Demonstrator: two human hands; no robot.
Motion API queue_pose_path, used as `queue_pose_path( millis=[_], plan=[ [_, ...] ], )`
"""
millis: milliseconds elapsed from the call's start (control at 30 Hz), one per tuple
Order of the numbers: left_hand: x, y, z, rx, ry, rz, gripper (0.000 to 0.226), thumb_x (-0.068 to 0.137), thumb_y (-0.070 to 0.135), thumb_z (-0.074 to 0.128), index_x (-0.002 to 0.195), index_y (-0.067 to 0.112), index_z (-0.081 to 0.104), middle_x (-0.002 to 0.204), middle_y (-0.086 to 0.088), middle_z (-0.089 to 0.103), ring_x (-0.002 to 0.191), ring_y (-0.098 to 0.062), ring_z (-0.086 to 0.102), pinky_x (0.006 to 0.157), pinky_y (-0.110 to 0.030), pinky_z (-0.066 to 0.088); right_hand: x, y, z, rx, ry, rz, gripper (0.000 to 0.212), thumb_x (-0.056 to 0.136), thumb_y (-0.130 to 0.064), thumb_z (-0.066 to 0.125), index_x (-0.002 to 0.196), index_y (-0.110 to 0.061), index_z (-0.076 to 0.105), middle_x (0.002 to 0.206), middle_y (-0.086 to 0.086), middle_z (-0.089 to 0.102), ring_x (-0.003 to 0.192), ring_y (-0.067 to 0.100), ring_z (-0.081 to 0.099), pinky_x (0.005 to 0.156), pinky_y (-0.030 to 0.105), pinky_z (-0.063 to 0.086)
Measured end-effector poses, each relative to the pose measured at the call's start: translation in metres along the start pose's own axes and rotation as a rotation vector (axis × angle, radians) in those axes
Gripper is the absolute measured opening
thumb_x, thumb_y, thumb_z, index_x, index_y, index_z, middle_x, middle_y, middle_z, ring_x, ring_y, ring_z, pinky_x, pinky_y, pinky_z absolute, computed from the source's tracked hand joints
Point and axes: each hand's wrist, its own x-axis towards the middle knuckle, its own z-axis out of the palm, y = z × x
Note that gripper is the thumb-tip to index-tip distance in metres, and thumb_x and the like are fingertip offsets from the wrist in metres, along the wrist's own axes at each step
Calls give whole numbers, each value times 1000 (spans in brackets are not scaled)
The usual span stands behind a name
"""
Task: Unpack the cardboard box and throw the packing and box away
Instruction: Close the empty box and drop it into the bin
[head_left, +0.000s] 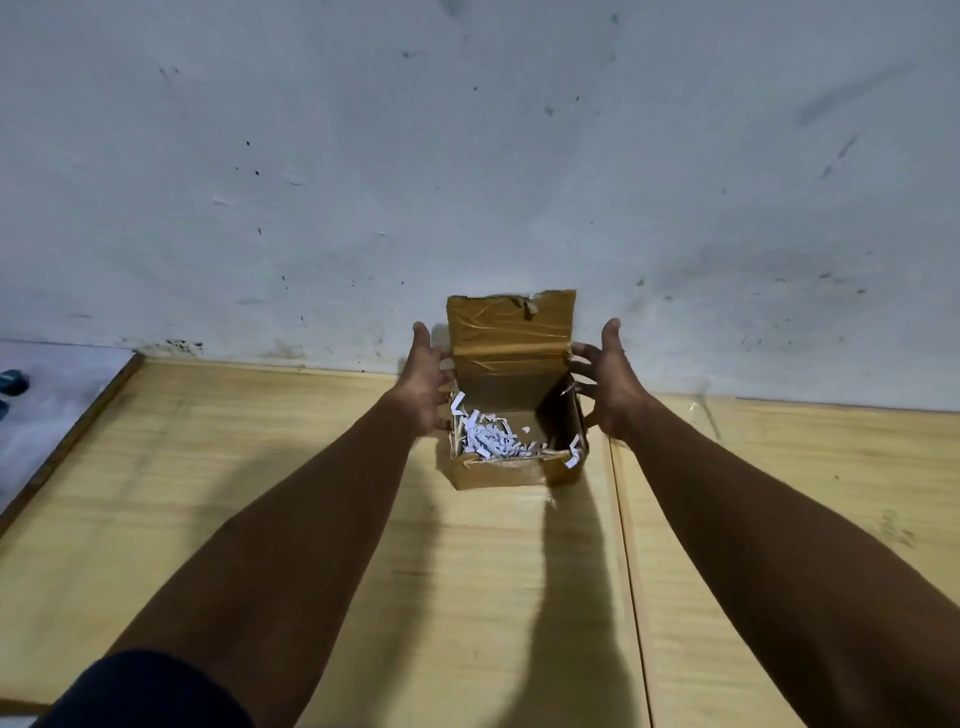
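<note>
Pale grey wall (467, 156), scuffed, dark specks, grime along its base. Light wood surface (208, 493) butts against it, seam (626, 545) down the right side, dark trim on left edge. Grey floor (47, 410) at far left. Dim light, soft shadows.

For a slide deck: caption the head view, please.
Both hands, left and right, flank an open cardboard box of shredded paper on a wooden table.

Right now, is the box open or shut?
Open. The box has its taped flap standing up against the wall, and white shredded paper shows inside. Whether anything lies beneath the paper: cannot tell.
</note>
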Motion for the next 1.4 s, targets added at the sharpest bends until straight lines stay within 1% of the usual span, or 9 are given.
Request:
queue_pose_path(
  millis=[133, 200, 300, 433, 533, 633, 733, 1000, 1400],
  plan=[
    [-1, -11, -3, -10, -22, 34, 62, 95, 64, 36, 121, 16, 64, 112, -5, 61, 91, -22, 59, 72, -33, 48, -10, 9, -12, -23, -3, 2, 53, 77, -69, 60, 84, -17, 65, 96, 1, 66, 86, 22, 60, 65, 34, 42],
    [-3, -25, -2, 65, 61, 86, 24, 96, 34, 57, 116, 22, 58, 96, -5, 60, 72, -16, 58, 56, -23, 47, -12, 22, -15, -126, 37, -58, 26, 75, -31, 78, 94, -16, 70, 106, 4, 68, 87, 22, 63, 65, 32, 45],
    [2, -47, 4, 188, 150, 171, 45, 90, 16, 63, 133, 25, 49, 113, -8, 61, 84, -21, 63, 71, -29, 55, -14, 41, -11, -191, 77, -157, 59, 75, -2, 78, 125, -25, 58, 120, 5, 62, 95, 23, 64, 67, 29, 50],
    [-2, -63, 20, 253, 178, 162, 41, 96, 40, 51, 134, 25, 50, 127, -5, 60, 107, -29, 61, 97, -46, 50, -16, 56, 5, -167, 93, -71, 63, 83, -16, 70, 139, -25, 43, 119, 7, 61, 91, 24, 63, 61, 26, 46],
    [-13, -68, 27, 234, 174, 182, 47, 92, 50, 56, 133, 28, 51, 124, 1, 60, 111, -27, 59, 95, -46, 49, -33, 58, 11, -291, 120, -127, 55, 83, -39, 74, 128, -20, 48, 116, 5, 65, 84, 15, 64, 59, 28, 50],
    [-30, -68, 32, 226, 166, 236, 46, 91, 45, 61, 131, 26, 53, 124, 1, 62, 109, -24, 61, 97, -41, 50, -69, 53, 8, -423, 221, -201, 74, 77, -55, 75, 135, -22, 42, 119, -2, 61, 86, 9, 61, 53, 16, 46],
    [-58, -63, 43, 250, 145, 266, 45, 90, 46, 60, 129, 26, 55, 122, 2, 63, 110, -23, 61, 99, -42, 49, -107, 49, 7, -497, 353, -228, 93, 71, -67, 71, 144, -22, 36, 127, 0, 62, 112, 23, 61, 82, 29, 49],
    [-181, -99, 55, 324, 25, 271, 51, 89, 50, 58, 134, 27, 50, 128, 4, 61, 112, -21, 60, 99, -41, 50, -243, 69, -14, -599, 526, -175, 89, 66, -76, 63, 134, -24, 43, 117, 0, 67, 109, 27, 64, 89, 40, 51],
    [-286, -259, 79, 513, -21, -34, 60, 94, 48, 55, 141, 15, 39, 137, -4, 52, 118, -27, 54, 97, -37, 45, -383, 215, -82, -659, 533, 114, 102, 67, -84, 55, 140, -15, 35, 137, 8, 56, 121, 33, 57, 97, 44, 47]
  ],
)
